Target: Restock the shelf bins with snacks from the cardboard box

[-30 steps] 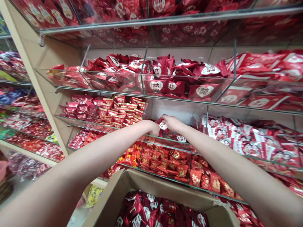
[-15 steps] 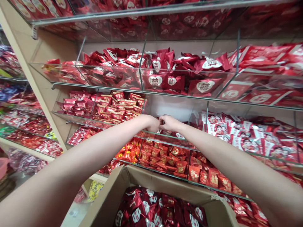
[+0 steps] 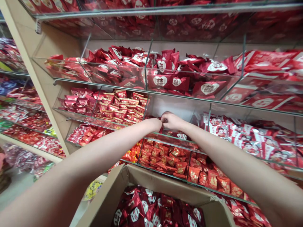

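Note:
Both arms reach forward into a middle shelf compartment. My left hand (image 3: 155, 125) is bent inward at the wrist, its fingers hidden behind the back of the hand. My right hand (image 3: 170, 121) is beside it, almost touching, with its fingers curled; what they hold, if anything, is too small to make out. Dark red packets with white labels (image 3: 181, 136) lie low in this compartment, just below my right hand. Nearest me, an open cardboard box (image 3: 151, 177) holds several dark red packets (image 3: 145, 205) with white heart labels.
Gold-edged red packets (image 3: 120, 108) fill the compartment to the left, white-and-red packets (image 3: 236, 132) the one to the right. Orange-red packets (image 3: 163, 157) lie on the shelf below. A glass shelf edge (image 3: 177, 97) runs above the hands. A wooden upright (image 3: 40, 85) stands at the left.
The view has shifted slightly, so the shelves appear a little farther right. Both hands remain close together in the same compartment, my left hand slightly lower relative to my right hand.

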### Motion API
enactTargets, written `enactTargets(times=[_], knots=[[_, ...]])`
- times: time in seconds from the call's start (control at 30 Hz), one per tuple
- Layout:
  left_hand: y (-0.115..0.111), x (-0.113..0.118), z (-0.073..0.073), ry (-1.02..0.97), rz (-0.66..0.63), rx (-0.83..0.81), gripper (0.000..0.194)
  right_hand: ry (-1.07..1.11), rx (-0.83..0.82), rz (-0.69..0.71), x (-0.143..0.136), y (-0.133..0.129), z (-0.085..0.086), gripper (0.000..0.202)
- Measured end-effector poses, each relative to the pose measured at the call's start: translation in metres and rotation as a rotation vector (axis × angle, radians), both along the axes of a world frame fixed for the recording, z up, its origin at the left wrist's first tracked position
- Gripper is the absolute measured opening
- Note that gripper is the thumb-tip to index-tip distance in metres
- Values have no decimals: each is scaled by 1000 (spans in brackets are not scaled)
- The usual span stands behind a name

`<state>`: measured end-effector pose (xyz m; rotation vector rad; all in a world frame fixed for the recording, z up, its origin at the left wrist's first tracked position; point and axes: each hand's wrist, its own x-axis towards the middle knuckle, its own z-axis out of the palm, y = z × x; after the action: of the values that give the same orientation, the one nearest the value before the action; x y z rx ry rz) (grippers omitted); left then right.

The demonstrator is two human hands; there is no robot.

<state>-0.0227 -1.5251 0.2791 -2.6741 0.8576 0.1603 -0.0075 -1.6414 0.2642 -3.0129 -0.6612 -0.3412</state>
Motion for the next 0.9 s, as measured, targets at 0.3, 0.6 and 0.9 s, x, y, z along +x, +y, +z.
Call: enactTargets(times=[0.3,0.6,0.9], knots=[[1,6,-9,-30,-31,-68,32,374,-356,-231,-14,-28,6,16],[3,-1,-4,-28,-42,-63,32,278,-240,-197,-17,-30,1,28],[5,1,-1,5,-52,-54,34,300,-80,-51,-11,-25,-13,44]])
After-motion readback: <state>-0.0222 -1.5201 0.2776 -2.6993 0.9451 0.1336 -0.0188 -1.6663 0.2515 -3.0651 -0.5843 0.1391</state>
